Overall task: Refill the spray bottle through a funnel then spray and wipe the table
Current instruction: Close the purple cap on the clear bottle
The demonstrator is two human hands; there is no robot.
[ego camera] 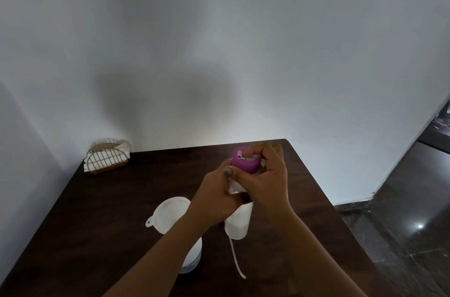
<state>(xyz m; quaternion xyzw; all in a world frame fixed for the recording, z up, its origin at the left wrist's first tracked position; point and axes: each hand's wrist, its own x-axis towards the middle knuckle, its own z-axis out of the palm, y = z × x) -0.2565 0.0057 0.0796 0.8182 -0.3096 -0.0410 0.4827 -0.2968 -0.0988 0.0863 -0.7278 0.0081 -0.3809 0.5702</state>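
- Purple-capped refill bottle (244, 162) being held above the table's middle, left hand (219, 195) gripping the body, right hand (264, 175) clenching around the cap, seemingly opening or closing it.
- Sitting already in the spray bottle (192, 256) at near centre: white funnel (168, 211).
- Lying just right of it: sprayer head (237, 223) with its tube.
- Spraying and wiping probably still remaining; whether the pouring is done, cannot tell.
- Standing at far left on the dark wooden table (109, 211): napkin holder (108, 156), against plain white wall.
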